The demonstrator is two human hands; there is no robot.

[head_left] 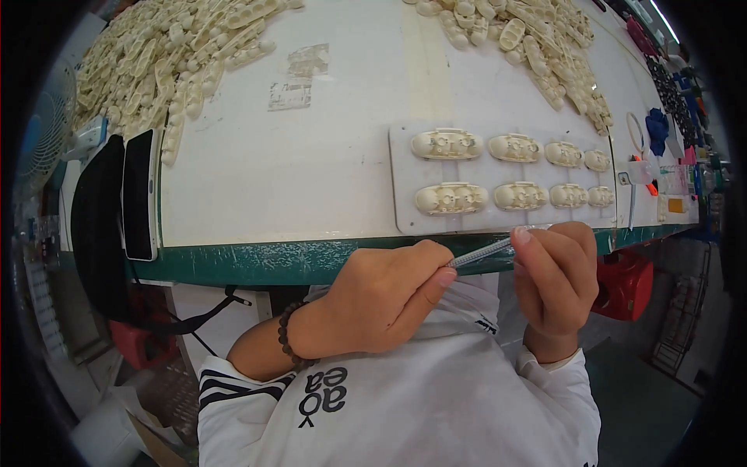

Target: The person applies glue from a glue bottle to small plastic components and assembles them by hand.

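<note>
My left hand [381,296], with a dark bead bracelet [286,336] at its wrist, is closed around one end of a thin grey-silver rod with a patterned surface [484,254]. The fingertips of my right hand [556,280] pinch the rod's other end. Both hands are in front of my body, near the table's front edge. Just beyond them lies a white board [405,175] bearing two rows of cream-coloured oval plastic parts [451,199] with rounded details. What kind of tool the rod is, I cannot tell; its ends are hidden in my fingers.
Large heaps of cream plastic parts [167,58] cover the table's far left, with another heap [537,47] at the far right. A phone-like device [141,194] and a black strap [97,226] lie at the left edge. Red stools [626,286] stand below the table.
</note>
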